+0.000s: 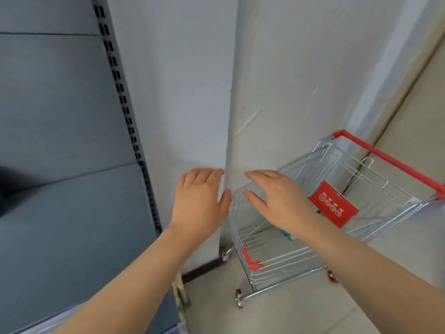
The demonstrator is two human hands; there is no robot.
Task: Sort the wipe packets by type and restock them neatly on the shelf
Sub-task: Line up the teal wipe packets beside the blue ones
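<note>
Grey floor tiles [277, 309] are filling the bottom of a shop corner, and two bare forearms are reaching forward over them from the lower edge of the view. On the left, the blue-grey shelf [72, 213] of a store rack is lying bare, with nothing on the part that is showing. A blurred dark shape [4, 186] is sitting at its far left edge, too smeared to name. The left hand [199, 198] is hanging palm down with loosely bent fingers and is gripping nothing. Its thumb is lying just beside the front corner of a wire shopping cart [284, 257], though contact cannot be told. The right hand [279, 201] is spreading flat over the cart's front rim, fingers straight, thumb held apart, and it too is holding nothing. Beneath the right wrist, on the cart's wire floor, a small teal-and-white item [286, 235] is peeking out, mostly hidden by the arm; whether it is a wipe packet cannot be told. No other packet is showing. The cart is standing on red-capped wheels [238, 301] close against a white wall column [277, 92]. Farther back, a red warning flap [333, 206] is lying tilted inside the basket, and the red handle bar [385, 156] is running across its far end. Behind the left hand, a slotted black upright [125, 112] is climbing the edge of the rack's back panel [60, 92].
</note>
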